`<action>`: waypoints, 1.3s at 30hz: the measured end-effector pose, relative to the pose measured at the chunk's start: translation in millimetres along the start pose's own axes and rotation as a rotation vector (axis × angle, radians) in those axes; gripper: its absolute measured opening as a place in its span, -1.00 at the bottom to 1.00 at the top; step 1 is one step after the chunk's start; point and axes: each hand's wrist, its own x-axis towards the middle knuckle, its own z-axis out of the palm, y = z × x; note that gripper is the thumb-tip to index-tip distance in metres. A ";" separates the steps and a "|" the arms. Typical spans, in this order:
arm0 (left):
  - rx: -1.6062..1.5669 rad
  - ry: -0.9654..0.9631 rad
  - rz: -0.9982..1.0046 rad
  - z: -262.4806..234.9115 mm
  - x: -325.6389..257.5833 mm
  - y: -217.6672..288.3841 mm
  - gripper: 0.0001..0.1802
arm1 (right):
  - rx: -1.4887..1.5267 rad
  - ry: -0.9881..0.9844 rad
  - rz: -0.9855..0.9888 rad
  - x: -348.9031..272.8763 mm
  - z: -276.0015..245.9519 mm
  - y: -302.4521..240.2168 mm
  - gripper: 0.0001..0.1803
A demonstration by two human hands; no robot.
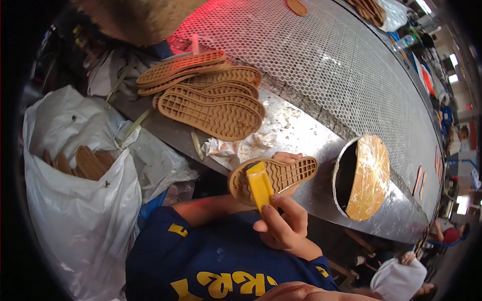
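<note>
- Sack (pixel 75 220): white, limp, open-mouthed, with brown pieces (pixel 90 163) inside. Its thin wall would likely give if pulled; the rim looks the better hold.
- Pile (pixel 213 113): tan soles, stacked unevenly on the counter (pixel 321 188), treads showing. Judged light singly; the overlap could let neighbours slide, so lift one by its outer edge.
- Paper (pixel 241 148): crumpled, stained, lying just below the pile. Probably soft and easily torn.
- Sole (pixel 296 171): tan, held at the counter's near edge, tread facing up. Judged light, rubbery, bendable yet springy, and not fragile. The ridges should resist slipping. Best hold: from beneath and along the side edges, leaving the tread clear.
- Yellow tool (pixel 259 188): flat, its dark far end at the sole's wider left part; contact there cannot be confirmed. Looks light and stiff; take it by the near end.
- Left grip (pixel 287 157): grasping the sole from below, fingers showing at the far edge; the palm is hidden.
- Right grip (pixel 283 223): pinching the yellow tool's near end between thumb and fingers.
- Can (pixel 371 178): round, dark inside, partly covered by a glossy amber panel. Surface possibly tacky; hold the outer wall.
</note>
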 end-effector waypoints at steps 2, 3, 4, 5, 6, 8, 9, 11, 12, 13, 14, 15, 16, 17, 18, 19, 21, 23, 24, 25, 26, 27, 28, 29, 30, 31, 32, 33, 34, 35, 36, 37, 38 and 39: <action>-0.095 0.034 -0.005 7.5 -2.7 -6.9 -0.37 | 0.024 0.012 -0.017 2.7 -0.8 1.0 -0.63; -0.193 0.096 -0.005 13.1 -9.5 -19.4 -0.40 | 0.031 0.016 -0.029 2.7 0.2 2.1 -0.64; -0.267 0.098 -0.054 14.4 -13.3 -18.7 -0.50 | 0.045 0.005 -0.038 3.0 0.1 2.4 -0.64; -0.343 0.099 -0.102 15.7 -16.8 -18.3 -0.57 | 0.058 -0.006 -0.046 3.2 -0.1 2.3 -0.64; -0.343 0.073 -0.144 14.6 -18.6 -19.3 -0.60 | 0.070 -0.016 -0.053 3.5 -0.2 2.4 -0.64; -0.268 -0.008 -0.226 9.7 -23.3 -22.3 -0.63 | 0.077 -0.024 -0.071 5.0 -0.6 3.0 -0.65; -0.192 -0.062 -0.265 5.5 -25.7 -24.1 -0.63 | 0.079 -0.027 -0.080 5.6 -0.8 3.0 -0.66; -0.227 -0.076 -0.259 5.0 -26.9 -26.2 -0.62 | 0.095 -0.054 -0.063 5.4 -2.0 1.4 -0.66; -0.242 -0.082 -0.256 3.9 -27.6 -27.1 -0.62 | 0.103 -0.067 -0.053 5.5 -2.3 0.8 -0.66; -0.302 -0.086 -0.265 2.2 -23.9 -21.6 -0.61 | 0.097 -0.068 -0.062 5.7 -2.3 1.9 -0.66; -0.370 -0.088 -0.318 0.7 -22.3 -16.8 -0.60 | 0.092 -0.069 -0.070 5.6 -1.8 3.8 -0.65; -0.438 -0.086 -0.372 -0.5 -21.0 -12.1 -0.59 | 0.087 -0.070 -0.077 5.2 -1.6 5.4 -0.65; -0.480 -0.107 -0.413 -2.9 -19.1 -7.6 -0.58 | 0.094 -0.076 -0.072 4.4 -2.2 6.8 -0.66; -0.519 -0.132 -0.455 -5.2 -18.2 -2.0 -0.57 | 0.103 -0.082 -0.067 3.5 -3.4 8.5 -0.68; -0.552 -0.162 -0.498 -8.3 -16.8 4.1 -0.56 | 0.112 -0.088 -0.062 2.6 -4.7 10.5 -0.69; -0.579 -0.195 -0.529 -11.5 -15.0 9.8 -0.54 | 0.128 -0.100 -0.067 3.5 -6.8 13.4 -0.70; -0.624 -0.249 -0.582 -17.9 -13.5 20.2 -0.52 | 0.164 -0.126 -0.078 5.2 -9.8 19.5 -0.72; -0.639 -0.285 -0.614 -20.8 -10.1 26.9 -0.50 | 0.185 -0.095 -0.070 3.3 -9.9 24.1 -0.79; -0.639 -0.298 -0.621 -21.0 -8.1 29.6 -0.49 | 0.198 -0.081 -0.067 2.3 -10.4 26.0 -0.77; -0.631 -0.309 -0.625 -21.9 -4.7 31.1 -0.48 | 0.209 -0.075 -0.021 0.8 -12.9 26.5 -0.77; -0.616 -0.313 -0.625 -22.2 -0.8 33.9 -0.46 | 0.220 -0.070 0.025 -2.5 -17.8 26.1 -0.77; -0.591 -0.311 -0.617 -22.2 3.6 36.9 -0.45 | 0.233 -0.064 0.070 -4.4 -21.6 25.9 -0.76; -0.549 -0.319 -0.603 -20.4 9.2 40.2 -0.44 | 0.180 -0.021 0.100 -5.1 -24.2 26.9 -0.76; -0.498 -0.322 -0.582 -18.5 18.5 46.7 -0.43 | 0.132 0.022 0.124 -4.4 -26.1 28.6 -0.76; -0.393 -0.353 -0.540 -18.1 26.2 56.2 -0.42 | 0.084 0.066 0.148 -3.2 -27.5 30.2 -0.75; -0.273 -0.417 -0.603 -23.1 14.3 40.7 -0.35 | 0.069 0.124 0.181 -2.7 -27.3 31.9 -0.72; -0.157 -0.484 -0.661 -24.5 17.3 42.7 -0.28 | 0.030 0.179 0.203 -1.4 -29.4 33.7 -0.72; -0.201 -0.495 -0.774 -27.8 18.9 51.2 -0.24 | -0.011 0.234 0.225 0.2 -32.5 36.0 -0.72; -0.298 -0.508 -0.735 -28.2 20.5 46.2 -0.17 | -0.063 0.303 0.259 -0.5 -36.4 37.3 -0.72; -0.391 -0.512 -0.696 -29.8 20.9 41.7 -0.10 | -0.101 0.382 0.233 2.9 -37.8 41.7 -0.78; -0.592 -0.466 -0.744 -30.6 21.5 41.2 -0.07 | -0.089 0.411 0.257 3.4 -40.3 46.7 -0.79; -0.790 -0.407 -0.800 -32.1 20.6 39.7 -0.04 | -0.073 0.438 0.286 0.1 -43.7 53.4 -0.80; -0.986 -0.342 -0.854 -31.0 25.0 41.7 -0.01 | -0.058 0.466 0.309 -0.8 -47.3 58.2 -0.80; -1.023 -0.259 -0.907 -26.9 26.3 53.2 0.01 | -0.048 0.462 0.308 -0.1 -51.1 60.1 -0.77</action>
